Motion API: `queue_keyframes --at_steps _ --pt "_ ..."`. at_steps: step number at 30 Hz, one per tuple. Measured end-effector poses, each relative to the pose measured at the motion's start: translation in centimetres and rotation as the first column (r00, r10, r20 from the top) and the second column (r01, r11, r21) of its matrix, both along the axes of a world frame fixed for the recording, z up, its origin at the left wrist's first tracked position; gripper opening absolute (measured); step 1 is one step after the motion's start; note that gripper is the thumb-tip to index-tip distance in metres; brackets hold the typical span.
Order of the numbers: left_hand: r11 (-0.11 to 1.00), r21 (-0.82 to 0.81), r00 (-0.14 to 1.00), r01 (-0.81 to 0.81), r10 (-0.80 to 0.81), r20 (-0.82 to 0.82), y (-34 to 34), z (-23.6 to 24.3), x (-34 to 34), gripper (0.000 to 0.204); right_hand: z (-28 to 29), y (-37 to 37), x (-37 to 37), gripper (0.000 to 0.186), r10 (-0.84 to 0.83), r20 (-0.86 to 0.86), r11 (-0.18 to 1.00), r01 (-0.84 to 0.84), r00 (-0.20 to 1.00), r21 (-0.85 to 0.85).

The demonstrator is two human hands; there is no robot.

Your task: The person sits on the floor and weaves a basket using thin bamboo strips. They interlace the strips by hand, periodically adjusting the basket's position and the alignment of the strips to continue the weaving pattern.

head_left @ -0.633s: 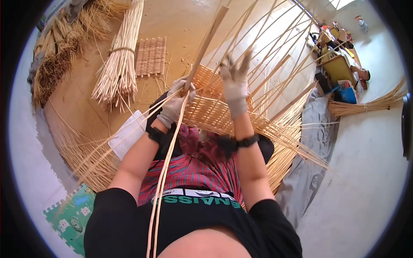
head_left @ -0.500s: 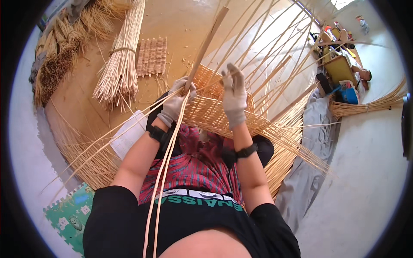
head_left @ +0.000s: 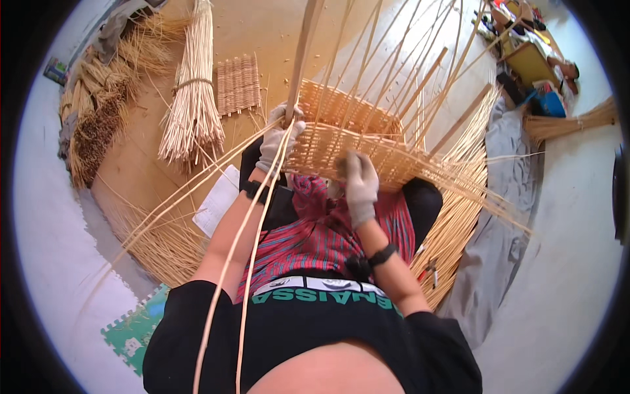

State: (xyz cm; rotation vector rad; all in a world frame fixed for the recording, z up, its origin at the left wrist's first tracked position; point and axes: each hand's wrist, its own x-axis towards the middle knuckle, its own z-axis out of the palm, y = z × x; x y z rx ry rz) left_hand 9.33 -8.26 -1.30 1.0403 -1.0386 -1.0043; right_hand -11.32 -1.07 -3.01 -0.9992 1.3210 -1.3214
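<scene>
A half-made wicker basket rests tilted over my lap, its woven walls honey-coloured and its upright stakes spreading upward. My left hand, in a pale glove, is closed around the near left corner. There it grips a thick wooden stick together with the basket's edge. Long peeled willow rods run from that corner down past my left arm and off to the left. My right hand, also gloved, is just in front of the near wall. Its fingers are blurred, and nothing shows in them.
A tied willow bundle lies ahead on the left, beside a small woven panel. Loose rods lie by my right leg along a grey cloth. Darker bundles line the left wall. A green foam mat is at lower left.
My right hand has come down from above the basket's rim to the front of its near wall. My left hand keeps its hold on the corner. The view has shifted slightly.
</scene>
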Motion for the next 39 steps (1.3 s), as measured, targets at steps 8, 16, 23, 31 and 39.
queue_keyframes --at_steps 8,16,23,31,39 --pt "0.979 0.164 0.989 0.120 -0.103 -0.108 -0.2 1.3 0.4 0.042 7.2 -13.7 5.1 0.042 0.315 -0.860 0.941 -0.248 0.402 0.229" --pt "0.941 -0.072 0.893 -0.332 0.338 0.299 4.2 -0.2 -3.9 0.014 2.8 -4.3 -0.5 0.034 0.203 -0.300 0.900 -0.299 0.932 -0.319" --pt "0.937 -0.132 0.386 0.324 -0.004 0.923 -1.3 7.3 -16.1 0.017 1.3 -4.2 -12.1 0.017 -0.094 0.485 0.995 0.070 0.869 0.069" --pt "0.926 -0.214 0.681 0.310 -0.060 0.730 -2.2 8.1 -11.5 0.021 1.6 -3.5 -14.2 0.018 0.110 0.095 0.959 -0.081 0.989 -0.270" --pt "0.901 -0.283 0.830 0.330 -0.134 0.542 -3.5 4.4 -15.5 0.009 -0.1 -2.7 -14.4 0.027 0.143 0.242 0.986 -0.118 0.960 -0.114"
